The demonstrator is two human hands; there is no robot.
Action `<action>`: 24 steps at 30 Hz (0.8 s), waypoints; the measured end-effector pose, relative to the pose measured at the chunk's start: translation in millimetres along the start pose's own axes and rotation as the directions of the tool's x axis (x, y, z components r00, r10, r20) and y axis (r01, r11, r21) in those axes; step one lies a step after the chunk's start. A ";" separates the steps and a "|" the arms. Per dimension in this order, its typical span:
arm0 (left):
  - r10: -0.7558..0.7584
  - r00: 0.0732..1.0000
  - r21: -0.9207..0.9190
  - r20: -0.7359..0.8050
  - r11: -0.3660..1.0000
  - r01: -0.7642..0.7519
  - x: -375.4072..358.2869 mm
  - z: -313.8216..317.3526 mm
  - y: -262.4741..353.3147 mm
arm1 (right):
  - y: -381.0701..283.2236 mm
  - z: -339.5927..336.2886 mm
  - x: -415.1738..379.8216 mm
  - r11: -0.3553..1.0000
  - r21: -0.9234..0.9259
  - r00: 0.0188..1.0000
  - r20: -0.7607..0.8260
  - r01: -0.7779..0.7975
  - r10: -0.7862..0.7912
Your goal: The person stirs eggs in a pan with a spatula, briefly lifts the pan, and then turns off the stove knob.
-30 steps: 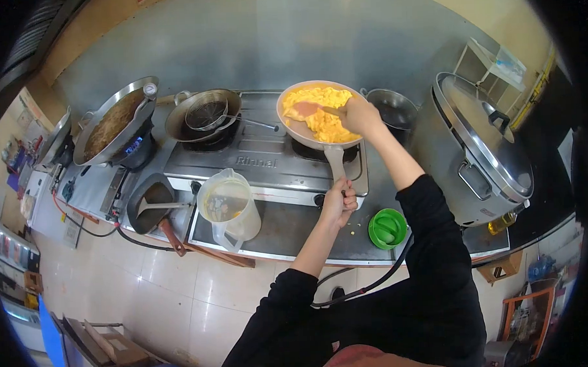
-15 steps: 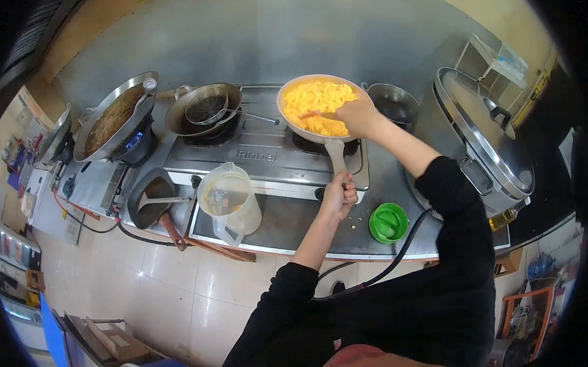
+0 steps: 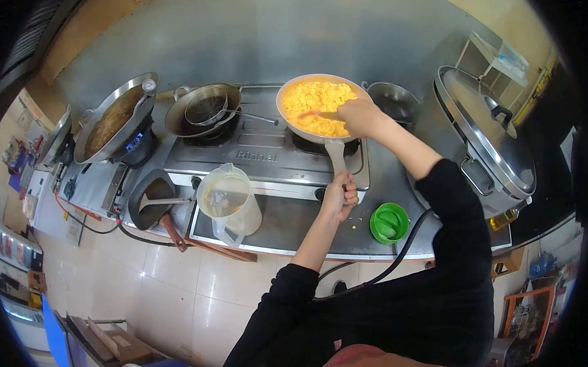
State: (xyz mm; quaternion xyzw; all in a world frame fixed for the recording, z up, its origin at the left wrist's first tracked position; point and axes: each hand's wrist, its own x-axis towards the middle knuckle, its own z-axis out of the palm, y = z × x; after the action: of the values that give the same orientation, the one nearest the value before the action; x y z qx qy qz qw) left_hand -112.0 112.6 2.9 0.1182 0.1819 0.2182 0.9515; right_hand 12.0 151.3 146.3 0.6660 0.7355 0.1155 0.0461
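My left hand [image 3: 340,197] is wrapped round the pale handle of a frying pan [image 3: 334,142] on the right burner of the stove. Scrambled eggs [image 3: 321,92], bright yellow and broken into curds, fill the pan. Over the pan's right side, my right hand [image 3: 362,118] is closed on a brown spatula [image 3: 327,116] whose tip points left into the eggs. Its grip end is hidden in my fingers, and the tip is slightly blurred.
A clear measuring jug [image 3: 243,211] and a green bowl [image 3: 389,223] stand along the counter front. Left are a wok with a strainer [image 3: 207,110], an oil-filled wok [image 3: 113,118] and a dark pan [image 3: 153,196]. A large lidded pot [image 3: 480,138] stands right.
My right hand and the spatula have shifted very slightly within the pan. My left hand stays on the handle, and the pan has hardly moved.
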 end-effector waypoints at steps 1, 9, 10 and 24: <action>-0.006 1.000 -0.005 0.004 1.000 0.006 -0.1 -0.5 -0.8 | -6.8 -14.8 -12.4 0.999 -0.019 0.999 0.014 0.043 -0.043; 0.019 1.000 -0.009 -0.009 1.000 -0.019 1.1 3.6 -8.3 | -3.6 22.0 5.3 0.991 -0.110 0.995 -0.080 -0.072 0.063; 0.017 1.000 -0.002 -0.022 1.000 -0.017 -0.4 1.9 -10.9 | 10.1 17.9 13.2 0.987 -0.051 0.988 -0.025 -0.153 0.152; 0.101 0.995 0.171 -0.006 0.980 -0.099 7.5 -8.3 -6.6 | 10.2 55.0 44.9 0.966 0.252 0.991 -0.104 -0.054 0.083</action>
State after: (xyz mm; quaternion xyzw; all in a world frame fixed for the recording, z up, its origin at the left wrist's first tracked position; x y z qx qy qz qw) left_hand -106.6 111.5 -8.9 0.2064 0.2006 0.2502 0.9244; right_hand 29.2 202.6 99.2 0.6839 0.7221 0.0618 -0.0837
